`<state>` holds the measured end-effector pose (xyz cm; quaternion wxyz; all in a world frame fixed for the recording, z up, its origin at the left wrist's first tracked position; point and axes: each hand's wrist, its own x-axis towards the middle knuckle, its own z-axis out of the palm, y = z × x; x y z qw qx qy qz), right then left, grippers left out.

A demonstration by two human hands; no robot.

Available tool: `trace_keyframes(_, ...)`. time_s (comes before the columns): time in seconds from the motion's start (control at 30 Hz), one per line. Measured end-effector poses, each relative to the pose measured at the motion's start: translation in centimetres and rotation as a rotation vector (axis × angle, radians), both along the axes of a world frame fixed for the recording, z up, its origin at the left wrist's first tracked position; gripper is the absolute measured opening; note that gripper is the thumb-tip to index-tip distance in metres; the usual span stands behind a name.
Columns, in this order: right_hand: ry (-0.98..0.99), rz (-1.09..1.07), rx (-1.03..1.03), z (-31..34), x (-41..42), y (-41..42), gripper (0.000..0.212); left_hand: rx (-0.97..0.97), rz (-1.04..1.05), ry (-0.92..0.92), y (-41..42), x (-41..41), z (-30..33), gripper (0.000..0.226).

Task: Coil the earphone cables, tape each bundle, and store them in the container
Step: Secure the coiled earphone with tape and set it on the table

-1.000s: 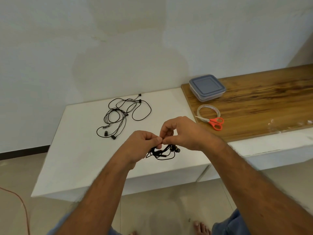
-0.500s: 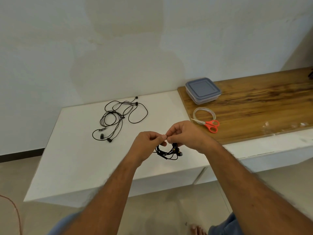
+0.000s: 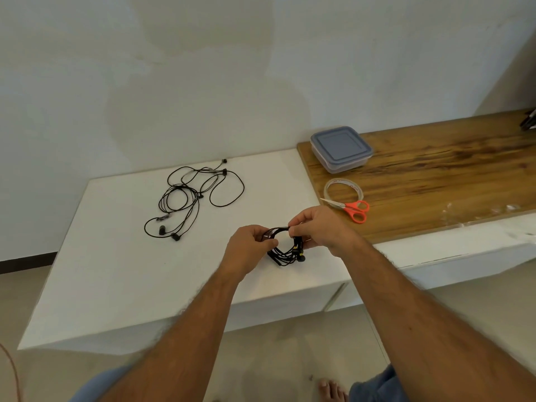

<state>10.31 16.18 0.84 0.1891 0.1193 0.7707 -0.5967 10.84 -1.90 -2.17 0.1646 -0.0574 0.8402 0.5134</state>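
Both hands hold one coiled earphone cable (image 3: 285, 250) just above the near edge of the white tabletop (image 3: 116, 256). The left hand (image 3: 249, 248) pinches the left side of the loop and the right hand (image 3: 317, 232) pinches its top right, fingers curled onto the strands. A second ago the two hands were pressed fingertip to fingertip over a loose bunch of wire; now they have drawn a little apart and the cable shows as a rounder ring between them, with the earbuds hanging at its lower right. That reads as the coil being settled into shape (whether tape is already on it is too small to tell), so taping or checking the wrap looks like the step in hand.

A second earphone cable (image 3: 193, 198) lies loose and uncoiled farther back on the tabletop, well apart from the hands and in the same place as before, so at least one bundle remains to be made. On the wooden surface (image 3: 449, 175) to the right, the tape roll (image 3: 343, 190) lies with the red-handled scissors (image 3: 352, 208) touching it, near the right hand. The container (image 3: 340, 148) sits behind them with its lid on, so nothing can go in until it is opened
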Motion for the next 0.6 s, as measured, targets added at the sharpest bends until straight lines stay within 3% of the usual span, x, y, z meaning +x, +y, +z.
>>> trace_keyframes(0.17, -0.008, -0.031, 0.129, -1.2, -0.5, 0.1, 0.013, -0.107, 0.053, 0.035, 1.2, -0.3, -1.1, 0.025)
trace_keyframes(0.33, 0.077, -0.01, 0.381, -2.4, -1.3, 0.2, 0.016, -0.244, 0.061, 0.177, 1.7, -0.1, -1.5, 0.038)
trace_keyframes(0.6, 0.181, 0.145, 0.673, -2.0, -1.0, -0.1, 0.01, -0.312, -0.016, 0.24, 2.3, 0.7, -1.8, 0.023)
